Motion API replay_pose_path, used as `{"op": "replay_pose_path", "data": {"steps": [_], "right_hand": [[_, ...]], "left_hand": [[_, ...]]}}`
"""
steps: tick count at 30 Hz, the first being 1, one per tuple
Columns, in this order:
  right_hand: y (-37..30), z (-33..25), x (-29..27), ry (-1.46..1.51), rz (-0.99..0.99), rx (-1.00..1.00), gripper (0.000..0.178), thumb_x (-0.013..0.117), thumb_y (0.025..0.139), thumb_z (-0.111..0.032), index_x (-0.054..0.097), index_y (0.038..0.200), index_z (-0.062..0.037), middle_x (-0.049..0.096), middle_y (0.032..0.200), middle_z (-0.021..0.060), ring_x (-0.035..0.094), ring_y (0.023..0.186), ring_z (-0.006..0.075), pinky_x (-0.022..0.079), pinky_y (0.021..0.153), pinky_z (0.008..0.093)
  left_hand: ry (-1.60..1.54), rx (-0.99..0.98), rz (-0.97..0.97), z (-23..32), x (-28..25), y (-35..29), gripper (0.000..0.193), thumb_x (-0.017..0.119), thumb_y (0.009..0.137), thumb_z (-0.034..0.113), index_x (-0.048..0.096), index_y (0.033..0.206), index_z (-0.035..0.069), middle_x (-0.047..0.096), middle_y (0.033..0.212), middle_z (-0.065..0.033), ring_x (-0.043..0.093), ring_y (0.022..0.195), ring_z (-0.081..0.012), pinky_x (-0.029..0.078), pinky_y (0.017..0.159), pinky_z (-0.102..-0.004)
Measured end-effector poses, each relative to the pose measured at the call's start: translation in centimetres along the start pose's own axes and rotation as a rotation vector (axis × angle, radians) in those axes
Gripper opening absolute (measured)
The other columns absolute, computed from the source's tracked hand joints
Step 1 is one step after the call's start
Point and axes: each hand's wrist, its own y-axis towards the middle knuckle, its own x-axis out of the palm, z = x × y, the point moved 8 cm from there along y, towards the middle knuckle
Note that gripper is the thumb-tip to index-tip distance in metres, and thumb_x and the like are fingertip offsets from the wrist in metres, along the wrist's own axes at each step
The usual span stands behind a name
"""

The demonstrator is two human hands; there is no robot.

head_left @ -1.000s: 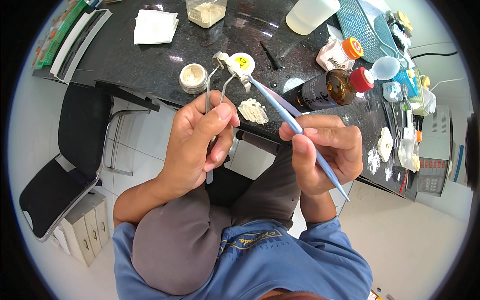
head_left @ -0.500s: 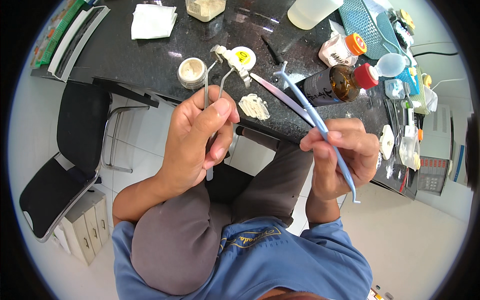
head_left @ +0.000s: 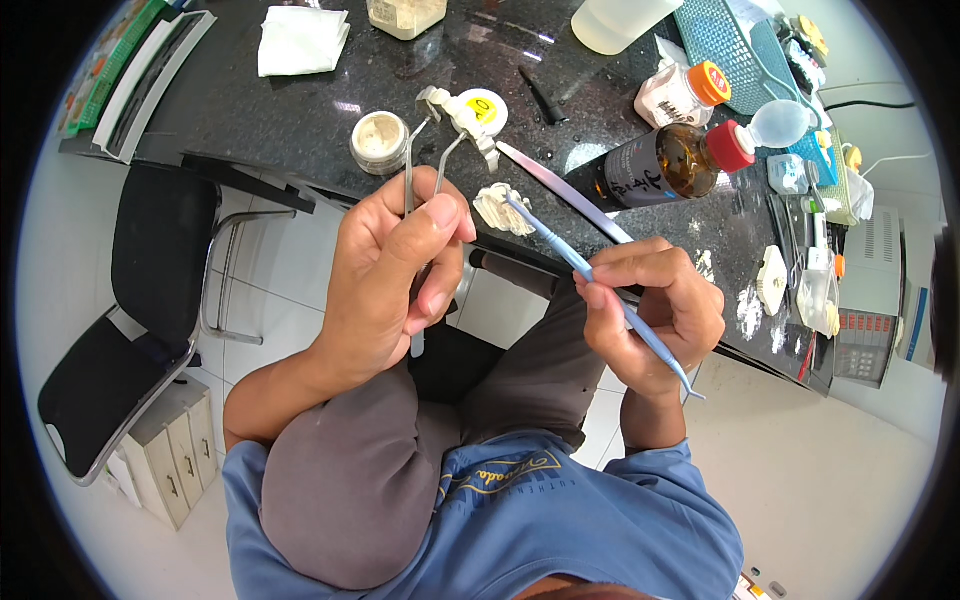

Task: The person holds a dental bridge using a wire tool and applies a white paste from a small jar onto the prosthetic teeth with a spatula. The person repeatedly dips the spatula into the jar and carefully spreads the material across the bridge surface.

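My left hand is closed around metal tweezers with bent, spread tips. At those tips is a small whitish arch-shaped piece, like a dental bridge, above the counter. My right hand pinches a slim blue double-ended dental spatula. Its far tip is at a smear of cream paste near the counter's front edge; whether it touches is hard to tell. A small round jar of pale powder stands left of the dental piece. Partly behind the piece is a white round lid with a yellow label.
A pink-purple strip lies between the paste and a brown red-capped bottle. An orange-capped jar, a blue basket and a translucent container stand behind. Folded white tissue lies far left. A black chair stands left.
My right hand has moved left and slightly down, bringing the spatula's tip from beside the brown bottle to the cream paste. My left hand and the tweezers stay nearly still.
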Motion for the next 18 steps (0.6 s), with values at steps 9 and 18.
{"op": "replay_pose_path", "data": {"steps": [9, 18], "right_hand": [[-0.5, -0.3, -1.2, 0.252, 0.200, -0.045, 0.018, 0.066, 0.067, 0.009, 0.056, 0.082, 0.0053, 0.064, 0.076, 0.0148, 0.065, 0.066, 0.0198, 0.050, 0.054, 0.0250], [0.9, -0.9, 0.2, 0.287, 0.204, -0.141, 0.020, 0.066, 0.068, 0.011, 0.055, 0.083, 0.0057, 0.063, 0.074, 0.0185, 0.064, 0.066, 0.0191, 0.050, 0.054, 0.0247]], "left_hand": [[-0.029, 0.012, 0.017, -0.1, -0.2, -0.1, 0.018, 0.054, 0.090, 0.022, 0.050, 0.083, 0.006, 0.053, 0.066, -0.0017, 0.036, 0.039, -0.0011, 0.024, 0.032, -0.0164], [-0.056, -0.013, 0.014, -0.4, -0.4, -0.1, 0.016, 0.054, 0.090, 0.019, 0.048, 0.087, 0.005, 0.055, 0.078, -0.0033, 0.039, 0.041, -0.0011, 0.025, 0.031, -0.0160]]}}
